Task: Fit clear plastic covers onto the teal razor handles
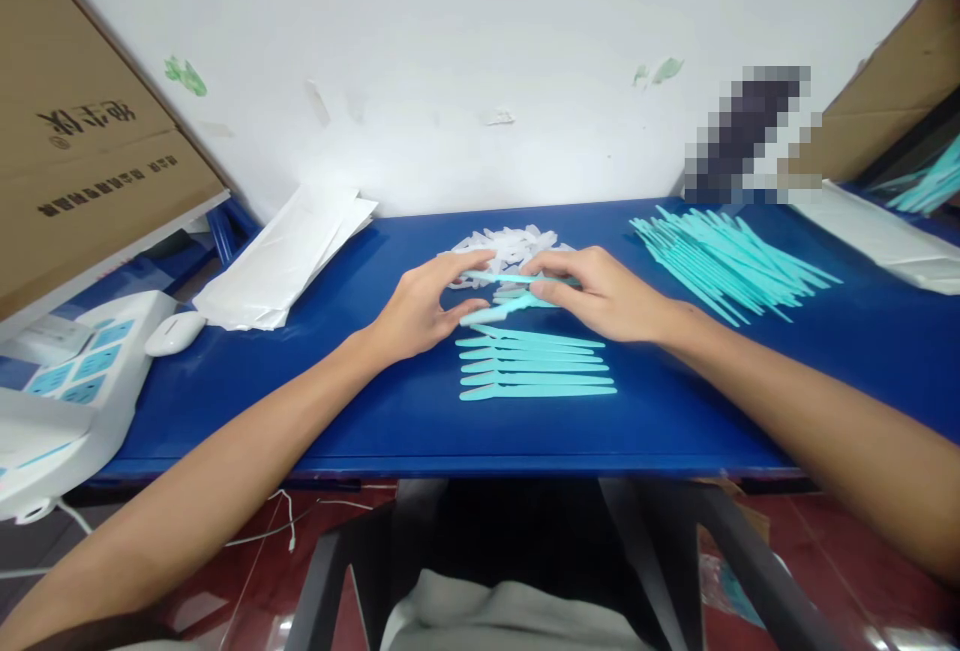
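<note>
Between thumb and fingers, my right hand (600, 291) pinches a turquoise eyebrow razor (499, 277) lying roughly level. My left hand (427, 306) is at the razor's other end, thumb and fingers apart; I cannot tell whether it touches the razor. Another turquoise razor (517, 306) lies slanted just below, near the left thumb, its left end paler. Behind both hands is a heap of small translucent white pieces (514, 243), partly hidden by the fingers. Several more razors (551, 366) lie in a neat row in front of my hands, heads to the left.
A loose pile of turquoise sticks (731, 256) lies at right on the blue table (360, 421). White bags (277, 256) and a power strip (112, 371) are on the left. Another white bag (885, 236) lies far right. Cardboard boxes (90, 121) flank the table.
</note>
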